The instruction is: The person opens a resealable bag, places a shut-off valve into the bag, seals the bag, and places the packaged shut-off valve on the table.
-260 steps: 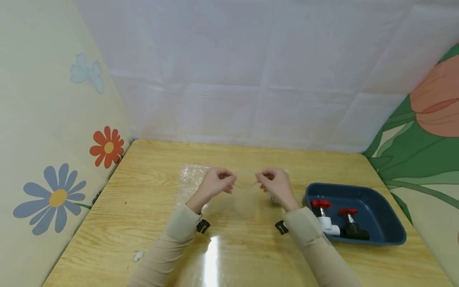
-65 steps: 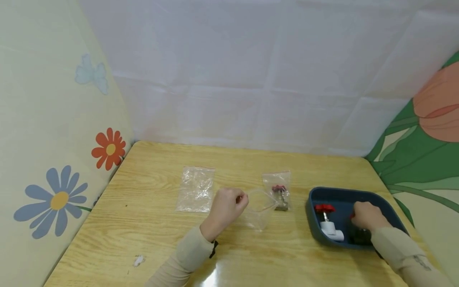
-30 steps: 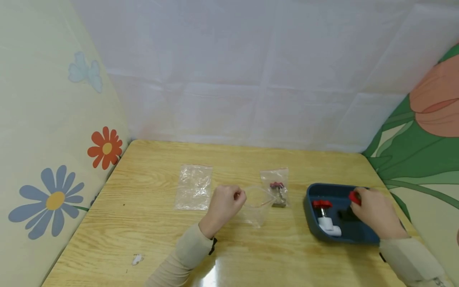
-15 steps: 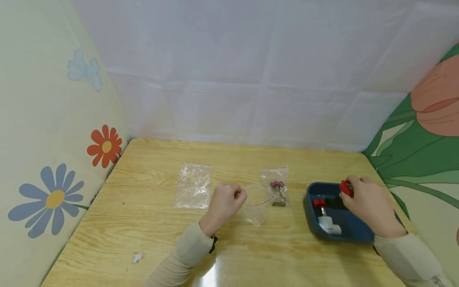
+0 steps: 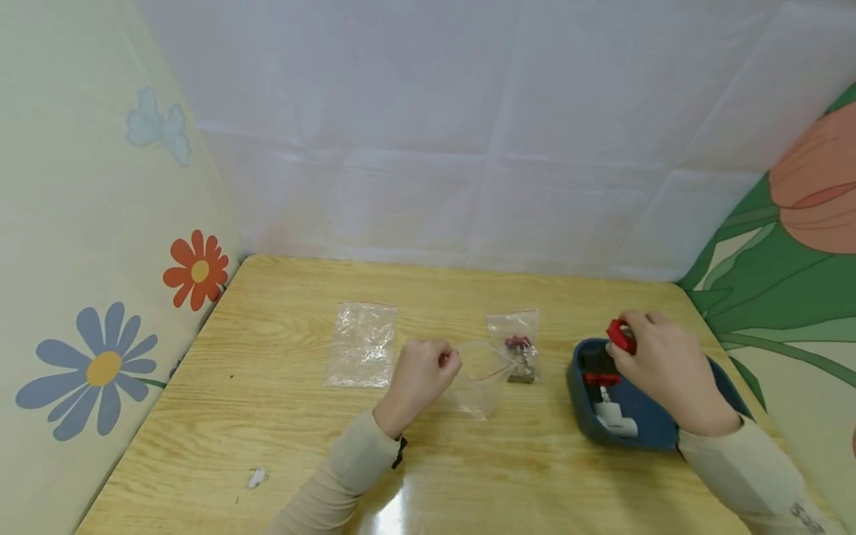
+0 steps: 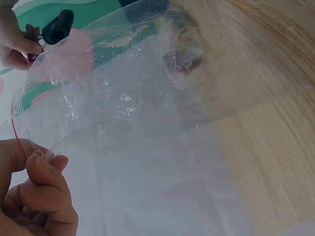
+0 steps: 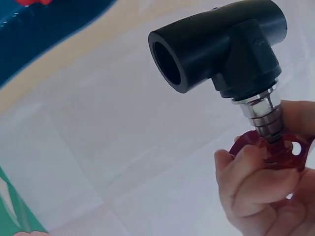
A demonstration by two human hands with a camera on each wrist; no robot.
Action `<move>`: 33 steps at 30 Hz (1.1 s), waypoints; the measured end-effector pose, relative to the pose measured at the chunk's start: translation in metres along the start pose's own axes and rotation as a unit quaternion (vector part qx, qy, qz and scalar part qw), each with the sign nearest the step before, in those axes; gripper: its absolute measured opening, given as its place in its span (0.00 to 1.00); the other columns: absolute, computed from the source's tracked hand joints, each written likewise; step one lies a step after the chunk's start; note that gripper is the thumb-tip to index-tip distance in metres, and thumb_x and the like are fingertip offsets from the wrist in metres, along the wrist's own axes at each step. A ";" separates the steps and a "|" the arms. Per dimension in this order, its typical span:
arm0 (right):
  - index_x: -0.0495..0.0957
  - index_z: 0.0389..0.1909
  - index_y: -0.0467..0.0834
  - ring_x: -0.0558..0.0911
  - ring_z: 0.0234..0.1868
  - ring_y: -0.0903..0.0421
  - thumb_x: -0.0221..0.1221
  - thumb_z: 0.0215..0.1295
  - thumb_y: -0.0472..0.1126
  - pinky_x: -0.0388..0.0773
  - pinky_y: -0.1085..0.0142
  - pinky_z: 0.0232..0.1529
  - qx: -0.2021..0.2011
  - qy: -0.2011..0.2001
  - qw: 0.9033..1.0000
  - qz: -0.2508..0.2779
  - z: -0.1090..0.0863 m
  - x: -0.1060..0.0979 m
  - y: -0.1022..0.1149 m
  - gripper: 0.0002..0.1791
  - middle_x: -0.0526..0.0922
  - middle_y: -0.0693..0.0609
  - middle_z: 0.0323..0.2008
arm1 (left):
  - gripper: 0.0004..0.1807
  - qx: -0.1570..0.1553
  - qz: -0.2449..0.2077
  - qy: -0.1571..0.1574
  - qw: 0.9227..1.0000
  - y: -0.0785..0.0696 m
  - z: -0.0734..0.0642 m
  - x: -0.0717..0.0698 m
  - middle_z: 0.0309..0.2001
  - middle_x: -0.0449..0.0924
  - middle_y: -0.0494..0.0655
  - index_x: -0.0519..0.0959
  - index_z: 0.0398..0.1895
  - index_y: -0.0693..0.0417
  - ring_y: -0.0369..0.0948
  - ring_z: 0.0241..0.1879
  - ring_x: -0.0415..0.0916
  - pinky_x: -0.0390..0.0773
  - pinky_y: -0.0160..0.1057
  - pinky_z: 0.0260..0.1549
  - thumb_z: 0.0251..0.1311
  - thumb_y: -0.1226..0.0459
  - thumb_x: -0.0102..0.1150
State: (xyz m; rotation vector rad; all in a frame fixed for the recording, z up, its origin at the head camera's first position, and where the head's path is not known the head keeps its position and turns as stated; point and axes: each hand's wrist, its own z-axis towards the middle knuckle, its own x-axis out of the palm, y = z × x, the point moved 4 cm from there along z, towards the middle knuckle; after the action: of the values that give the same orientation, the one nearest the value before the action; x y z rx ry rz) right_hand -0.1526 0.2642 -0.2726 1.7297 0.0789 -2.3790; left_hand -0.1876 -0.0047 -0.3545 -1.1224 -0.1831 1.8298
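In the right wrist view, the right hand point(image 7: 268, 189) gripped the red handle point(image 7: 243, 142) of a black valve point(image 7: 234, 56); the valve's smooth, matt tube ran crosswise to its ridged, shiny metal stem, one round bore showing. In the left wrist view, the left hand point(image 6: 42, 196) pinched the rim of a clear bag point(image 6: 113, 108), thin, glossy and creased, with a red line near its edge. In the head view, the valve was over the blue tray's point(image 5: 582, 416) left end, right of the bag, whose gaping mouth lay between the hands, nearer the left.
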 end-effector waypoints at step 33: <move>0.76 0.33 0.34 0.70 0.16 0.56 0.60 0.53 0.37 0.65 0.66 0.13 -0.075 -0.062 0.991 0.089 0.035 -0.013 0.089 0.10 0.77 0.44 0.24 | 0.09 -0.002 -0.006 0.003 1.000 0.000 0.002 0.001 0.09 0.68 0.41 0.77 0.13 0.59 0.27 0.09 0.53 0.59 0.21 0.09 0.46 0.74 0.55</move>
State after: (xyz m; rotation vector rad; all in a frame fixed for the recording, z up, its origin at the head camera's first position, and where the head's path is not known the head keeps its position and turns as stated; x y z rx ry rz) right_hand -0.1642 0.1730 -0.2429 1.4557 0.0782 -2.2814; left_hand -0.1888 -0.0031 -0.3543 -1.1270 -0.1906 1.8168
